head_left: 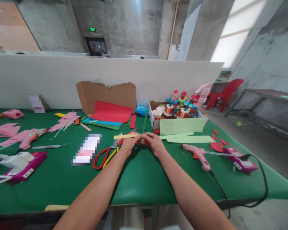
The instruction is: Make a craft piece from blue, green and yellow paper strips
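My left hand [132, 143] and my right hand [153, 142] meet above the middle of the green table, fingertips nearly touching. A pale yellow paper strip [122, 136] runs leftward from the pinched fingers of my left hand. The fingers of my right hand are pinched together at the strip's right end, beside a dark green strip [145, 121] that points away from me. Just left of my hands lie red-handled scissors [105, 157] and a yellow-handled tool [111, 157]. Light green paper strips [190, 139] are to the right of my right hand.
A white box [204, 120] with cups and figures stands at the back right. Pink glue guns [199, 155] and purple power strips [241, 161] lie at both sides, with cables. Coloured sheets [112, 111] lean near cardboard [105, 92]. Pink paper [12, 139] is at left.
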A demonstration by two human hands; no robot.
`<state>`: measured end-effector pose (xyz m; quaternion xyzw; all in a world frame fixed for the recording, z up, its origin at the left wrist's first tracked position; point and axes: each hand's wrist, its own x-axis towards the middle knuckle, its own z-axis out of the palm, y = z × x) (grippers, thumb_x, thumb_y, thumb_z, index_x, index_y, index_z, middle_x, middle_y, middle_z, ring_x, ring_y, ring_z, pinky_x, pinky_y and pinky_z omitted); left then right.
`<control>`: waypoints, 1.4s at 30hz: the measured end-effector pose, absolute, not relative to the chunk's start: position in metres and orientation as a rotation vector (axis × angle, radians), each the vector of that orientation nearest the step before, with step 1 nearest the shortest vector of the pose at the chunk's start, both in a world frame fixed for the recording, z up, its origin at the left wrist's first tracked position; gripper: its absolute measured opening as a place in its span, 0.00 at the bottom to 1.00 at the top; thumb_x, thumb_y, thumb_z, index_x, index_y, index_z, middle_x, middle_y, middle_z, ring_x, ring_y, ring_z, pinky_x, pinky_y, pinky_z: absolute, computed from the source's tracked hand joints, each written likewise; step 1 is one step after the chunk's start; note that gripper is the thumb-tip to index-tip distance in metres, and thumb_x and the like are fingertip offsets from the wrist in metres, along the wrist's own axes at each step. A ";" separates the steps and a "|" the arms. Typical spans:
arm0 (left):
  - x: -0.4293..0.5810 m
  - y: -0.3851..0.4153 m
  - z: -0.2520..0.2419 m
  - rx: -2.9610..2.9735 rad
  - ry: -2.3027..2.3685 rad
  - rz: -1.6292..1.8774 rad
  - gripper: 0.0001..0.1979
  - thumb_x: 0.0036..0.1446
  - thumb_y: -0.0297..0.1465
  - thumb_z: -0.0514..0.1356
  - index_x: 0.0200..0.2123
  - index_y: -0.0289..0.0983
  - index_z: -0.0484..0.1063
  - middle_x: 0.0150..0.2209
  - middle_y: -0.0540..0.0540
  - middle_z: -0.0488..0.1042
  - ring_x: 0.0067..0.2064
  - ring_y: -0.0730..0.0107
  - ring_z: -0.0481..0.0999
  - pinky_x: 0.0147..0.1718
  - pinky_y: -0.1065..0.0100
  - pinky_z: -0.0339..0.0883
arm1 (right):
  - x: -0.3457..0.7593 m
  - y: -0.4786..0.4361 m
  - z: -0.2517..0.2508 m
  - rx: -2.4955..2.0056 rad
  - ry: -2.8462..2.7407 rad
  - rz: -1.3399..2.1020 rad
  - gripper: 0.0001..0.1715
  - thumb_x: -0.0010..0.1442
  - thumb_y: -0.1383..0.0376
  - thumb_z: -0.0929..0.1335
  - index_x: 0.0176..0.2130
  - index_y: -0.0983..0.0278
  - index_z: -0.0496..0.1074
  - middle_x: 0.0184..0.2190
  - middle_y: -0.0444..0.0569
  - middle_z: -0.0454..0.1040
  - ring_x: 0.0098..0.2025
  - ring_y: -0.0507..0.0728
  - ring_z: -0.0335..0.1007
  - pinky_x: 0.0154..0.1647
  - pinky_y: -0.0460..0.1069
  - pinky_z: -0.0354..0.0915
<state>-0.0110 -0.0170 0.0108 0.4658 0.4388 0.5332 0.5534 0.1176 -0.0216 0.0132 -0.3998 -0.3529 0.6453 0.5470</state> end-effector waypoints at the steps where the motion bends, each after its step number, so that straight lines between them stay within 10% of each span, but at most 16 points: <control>1: -0.011 -0.017 0.010 1.109 1.044 1.257 0.18 0.35 0.42 0.68 0.22 0.35 0.68 0.17 0.54 0.66 0.20 0.78 0.63 0.20 0.74 0.57 | 0.118 -0.022 0.013 -0.958 -0.862 1.506 0.17 0.37 0.61 0.78 0.27 0.66 0.74 0.20 0.43 0.73 0.23 0.49 0.69 0.29 0.45 0.70; 42: -0.011 -0.015 0.008 1.080 0.986 1.213 0.20 0.34 0.40 0.70 0.27 0.31 0.73 0.23 0.48 0.72 0.22 0.79 0.65 0.21 0.75 0.55 | 0.117 -0.021 0.012 -0.966 -0.848 1.462 0.19 0.35 0.65 0.78 0.25 0.65 0.68 0.18 0.43 0.74 0.22 0.50 0.71 0.29 0.45 0.70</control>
